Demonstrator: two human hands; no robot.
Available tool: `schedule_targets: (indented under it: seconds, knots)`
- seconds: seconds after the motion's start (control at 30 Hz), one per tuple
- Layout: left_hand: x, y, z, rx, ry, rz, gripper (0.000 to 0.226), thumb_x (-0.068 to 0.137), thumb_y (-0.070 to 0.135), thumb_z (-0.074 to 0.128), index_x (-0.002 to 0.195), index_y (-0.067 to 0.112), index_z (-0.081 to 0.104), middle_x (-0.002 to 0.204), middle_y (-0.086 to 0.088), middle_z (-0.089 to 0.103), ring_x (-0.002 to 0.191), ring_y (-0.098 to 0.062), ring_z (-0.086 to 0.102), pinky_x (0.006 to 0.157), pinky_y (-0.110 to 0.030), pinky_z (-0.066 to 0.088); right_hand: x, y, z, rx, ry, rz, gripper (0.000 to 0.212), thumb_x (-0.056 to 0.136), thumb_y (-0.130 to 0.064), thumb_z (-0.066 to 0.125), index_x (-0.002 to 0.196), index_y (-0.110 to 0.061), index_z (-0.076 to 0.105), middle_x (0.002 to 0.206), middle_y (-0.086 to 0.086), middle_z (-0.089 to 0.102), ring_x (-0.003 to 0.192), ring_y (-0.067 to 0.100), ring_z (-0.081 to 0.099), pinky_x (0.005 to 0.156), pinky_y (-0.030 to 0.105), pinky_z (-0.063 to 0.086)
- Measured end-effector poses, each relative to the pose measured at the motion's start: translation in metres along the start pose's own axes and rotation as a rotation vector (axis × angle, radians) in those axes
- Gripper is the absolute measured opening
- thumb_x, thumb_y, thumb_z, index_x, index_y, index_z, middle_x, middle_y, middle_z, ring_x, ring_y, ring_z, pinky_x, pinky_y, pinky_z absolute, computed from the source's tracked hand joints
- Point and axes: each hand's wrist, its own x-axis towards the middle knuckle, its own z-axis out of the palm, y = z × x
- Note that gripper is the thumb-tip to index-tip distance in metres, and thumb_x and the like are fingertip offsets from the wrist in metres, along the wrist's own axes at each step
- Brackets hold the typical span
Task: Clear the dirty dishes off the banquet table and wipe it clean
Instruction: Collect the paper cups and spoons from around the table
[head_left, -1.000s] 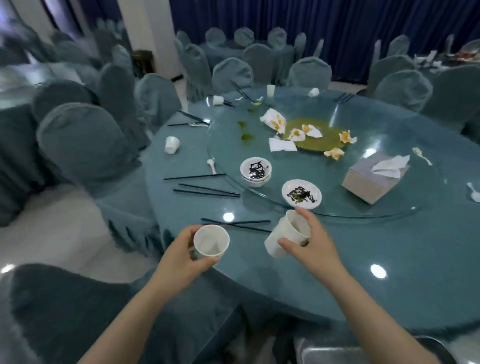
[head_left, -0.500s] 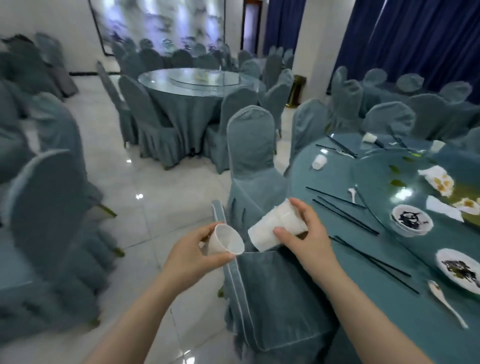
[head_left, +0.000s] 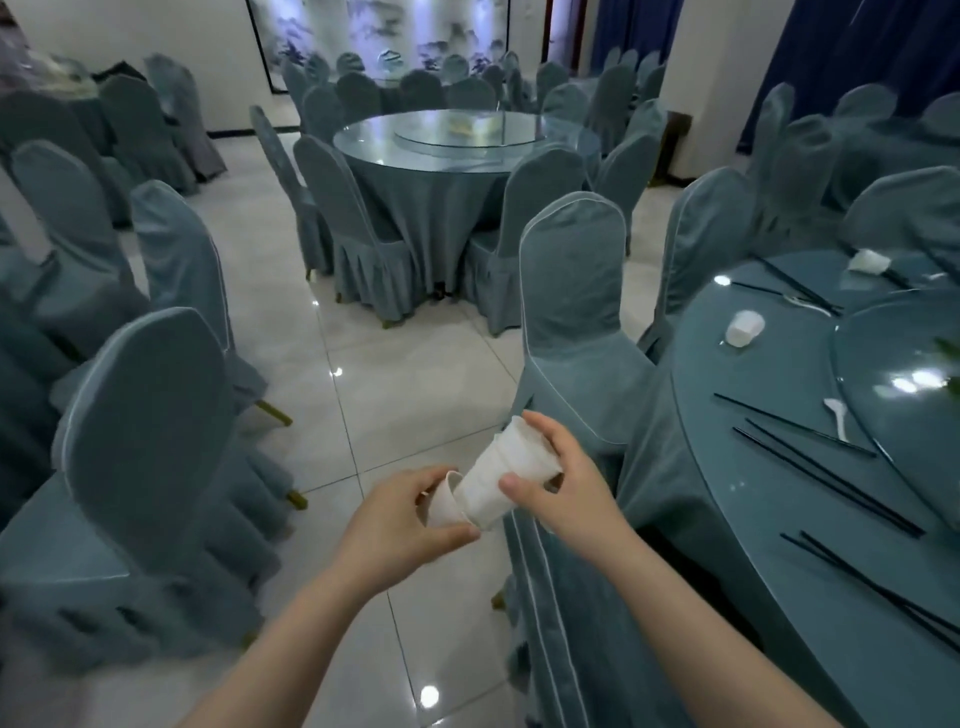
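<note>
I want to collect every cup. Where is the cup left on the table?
In the head view, the cup lies on its side at the right, on the banquet table, beside the glass turntable's edge.

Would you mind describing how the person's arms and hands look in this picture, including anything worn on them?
Both forearms are bare as far as the frame shows, with no sleeve in sight. The left hand and right hand wear no gloves, and no rings, watch or bracelet show on the visible sides. Fingernails look short and unpainted.
</note>
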Motion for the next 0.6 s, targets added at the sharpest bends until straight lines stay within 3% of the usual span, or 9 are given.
schedule_targets:
  seconds: [0.1,0.2,0.3,0.37,0.47,0.6]
  knots:
    - [0.035,-0.002,0.005,-0.011,-0.054,-0.001,0.051,0.058,0.064,0.071,0.105,0.055,0.052,0.093,0.035,0.06,0.087,0.015,0.053,0.062,-0.01,0.041,0.026,0.012,0.0,-0.01,-0.037,0.047,0.074,0.068,-0.049,0.071,0.135,-0.041,0.039,0.129,-0.014,0.049,0.114,0.002,0.053,0.094,0.024,0.048]
    - [0.063,-0.005,0.004,-0.055,-0.055,0.003,0.054,0.057,0.065,0.069,0.107,0.053,0.052,0.092,0.03,0.063,0.086,0.014,0.054,0.065,-0.012,0.042,0.046,0.016,0.005,-0.038,-0.085,0.066,0.068,0.08,-0.056,0.054,0.141,-0.031,0.036,0.136,-0.011,0.047,0.119,-0.004,0.048,0.1,0.022,0.042]
    - [0.089,-0.013,0.0,-0.099,-0.098,0.018,0.058,0.058,0.058,0.073,0.111,0.052,0.052,0.096,0.029,0.064,0.086,0.012,0.056,0.068,-0.013,0.043,0.06,0.022,0.012,0.034,-0.045,0.102,0.059,0.093,-0.056,0.034,0.142,-0.024,0.037,0.14,-0.009,0.045,0.128,0.004,0.043,0.11,0.038,0.037]
    - [0.103,-0.02,-0.003,-0.135,-0.132,0.026,0.057,0.057,0.054,0.075,0.109,0.055,0.053,0.096,0.032,0.064,0.086,0.01,0.058,0.069,-0.01,0.044,0.069,0.024,0.016,0.037,-0.015,0.119,0.05,0.093,-0.049,0.032,0.139,-0.029,0.039,0.139,-0.01,0.046,0.129,0.006,0.043,0.111,0.042,0.036]
    - [0.128,-0.038,-0.015,-0.151,-0.165,0.044,0.058,0.06,0.045,0.08,0.112,0.052,0.056,0.094,0.03,0.066,0.084,0.011,0.059,0.067,-0.008,0.044,0.09,0.023,0.027,-0.019,0.001,0.144,0.029,0.098,-0.039,0.037,0.126,-0.046,0.041,0.132,-0.022,0.047,0.125,-0.002,0.045,0.11,0.039,0.037]
    - [0.157,-0.064,-0.043,-0.174,-0.224,0.096,0.055,0.062,0.039,0.082,0.111,0.049,0.059,0.091,0.031,0.066,0.081,0.014,0.058,0.065,-0.003,0.042,0.116,0.016,0.055,-0.05,0.066,0.175,0.031,0.101,-0.028,0.039,0.129,-0.041,0.042,0.134,-0.022,0.047,0.127,-0.002,0.043,0.112,0.038,0.034]
